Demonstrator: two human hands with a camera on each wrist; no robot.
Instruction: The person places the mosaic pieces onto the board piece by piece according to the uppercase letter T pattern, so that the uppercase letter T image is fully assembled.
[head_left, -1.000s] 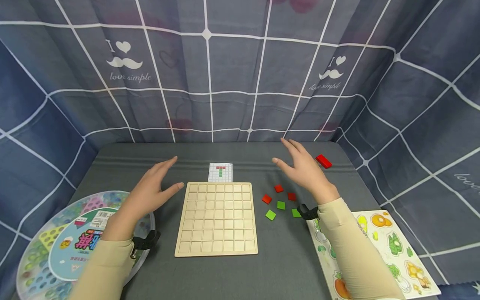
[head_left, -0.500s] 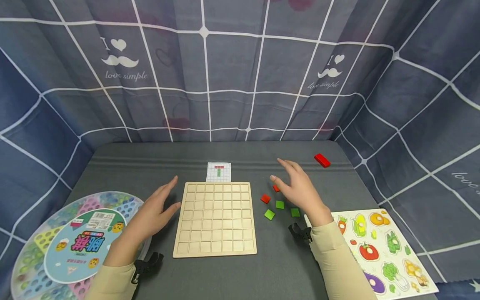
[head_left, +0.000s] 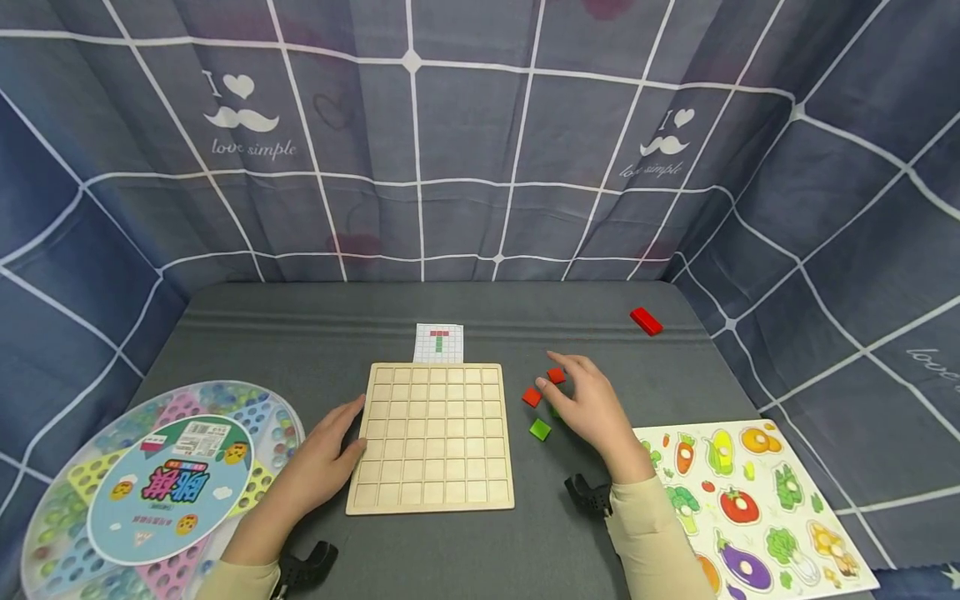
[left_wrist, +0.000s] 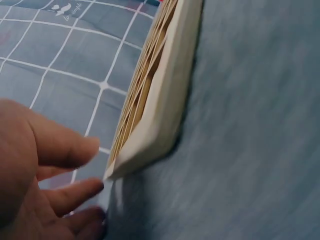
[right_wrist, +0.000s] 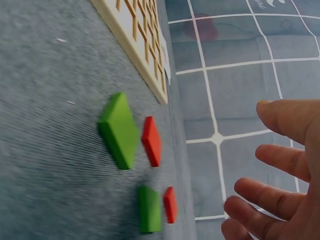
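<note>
A pale wooden grid board (head_left: 431, 437) lies flat on the dark table. My left hand (head_left: 318, 467) is at its left side, fingertips right at the edge, fingers relaxed. Over the loose square tiles to the right of the board hovers my right hand (head_left: 592, 408), fingers spread and holding nothing. Two red tiles, a nearer one (head_left: 532, 397) and a farther one (head_left: 556, 375), show beside its fingertips. A green tile (head_left: 540, 429) lies closer to the front, and in the right wrist view another green tile (right_wrist: 149, 209) shows. Other tiles are hidden under the hand.
A grid card (head_left: 438, 343) with a red and green T pattern touches the board's far edge. A red block (head_left: 646, 322) lies at the back right. A round game box (head_left: 168, 492) sits at left, a vegetable picture board (head_left: 750, 508) at right. Curtains (head_left: 465, 150) enclose the table.
Both hands have come down and nearer: the left from beside the board to its left edge, the right from behind the tiles to over them. The tiles and board stay put.
</note>
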